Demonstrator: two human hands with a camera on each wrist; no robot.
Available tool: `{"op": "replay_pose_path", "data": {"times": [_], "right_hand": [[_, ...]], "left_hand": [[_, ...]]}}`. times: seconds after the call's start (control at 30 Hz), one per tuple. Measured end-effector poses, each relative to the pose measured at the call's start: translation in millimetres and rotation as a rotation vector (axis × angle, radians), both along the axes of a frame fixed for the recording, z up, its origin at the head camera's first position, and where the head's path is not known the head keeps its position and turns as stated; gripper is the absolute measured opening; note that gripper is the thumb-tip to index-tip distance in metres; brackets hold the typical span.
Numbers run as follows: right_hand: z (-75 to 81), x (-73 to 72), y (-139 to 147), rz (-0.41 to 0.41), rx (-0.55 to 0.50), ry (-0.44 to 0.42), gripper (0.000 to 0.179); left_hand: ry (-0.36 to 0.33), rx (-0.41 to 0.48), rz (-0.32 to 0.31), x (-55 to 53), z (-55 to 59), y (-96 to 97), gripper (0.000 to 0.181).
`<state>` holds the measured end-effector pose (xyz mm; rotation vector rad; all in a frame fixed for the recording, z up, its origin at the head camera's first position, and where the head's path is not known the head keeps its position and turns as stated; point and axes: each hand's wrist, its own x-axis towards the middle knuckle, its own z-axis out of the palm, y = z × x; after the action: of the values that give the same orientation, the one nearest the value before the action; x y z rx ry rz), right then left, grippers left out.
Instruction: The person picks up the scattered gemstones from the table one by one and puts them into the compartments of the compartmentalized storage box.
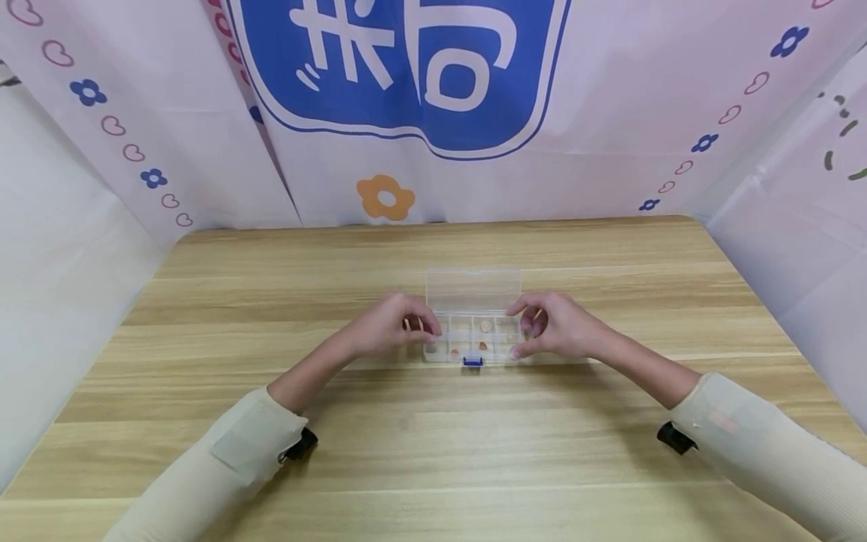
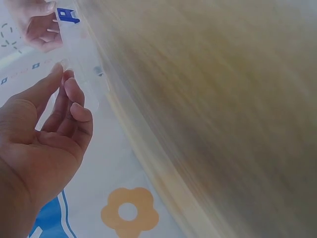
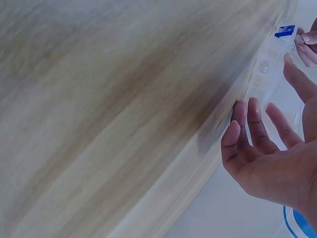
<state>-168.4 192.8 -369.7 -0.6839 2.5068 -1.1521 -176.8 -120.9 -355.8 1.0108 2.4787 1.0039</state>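
A clear plastic compartment box (image 1: 473, 359) with a blue latch lies on the table, its transparent lid (image 1: 473, 290) raised at the back. Several small pieces sit in its compartments, among them a reddish-brown one (image 1: 483, 346) and a pale round one (image 1: 485, 326). Over the box's left end, my left hand (image 1: 400, 324) pinches a small clear piece (image 3: 298, 39) between thumb and finger; its exact kind is hard to make out. My right hand (image 1: 558, 327) holds the box's right end, thumb at the front corner and forefinger near the back.
Wood-grain table (image 1: 433, 452) surrounds the box. Behind it hangs a printed cloth (image 1: 325, 177) with a blue sign and an orange flower. White cloth (image 1: 68, 226) walls off the left side, and similar cloth closes the right.
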Motion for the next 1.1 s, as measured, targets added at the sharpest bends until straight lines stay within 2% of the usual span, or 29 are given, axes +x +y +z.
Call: {"op": "replay_pose_path", "data": {"times": [0.4, 0.67, 0.93, 1.1], "right_hand": [[0.1, -1.4, 0, 0.007, 0.008, 0.005, 0.058], [0.5, -0.8, 3, 0.010, 0.024, 0.016, 0.058], [-1.8, 2.0, 8, 0.020, 0.008, 0.046, 0.061], [2.6, 5.4, 17, -0.012, 0.004, 0.090, 0.063]], "left_hand": [[-0.011, 0.074, 0.029, 2.9, 4.4, -10.8, 0.005], [0.025, 0.078, 0.065, 6.1, 7.4, -29.8, 0.006], [0.011, 0.079, 0.107, 10.0, 11.6, -46.9, 0.005], [0.014, 0.081, 0.139, 10.6, 11.5, -58.9, 0.006]]}}
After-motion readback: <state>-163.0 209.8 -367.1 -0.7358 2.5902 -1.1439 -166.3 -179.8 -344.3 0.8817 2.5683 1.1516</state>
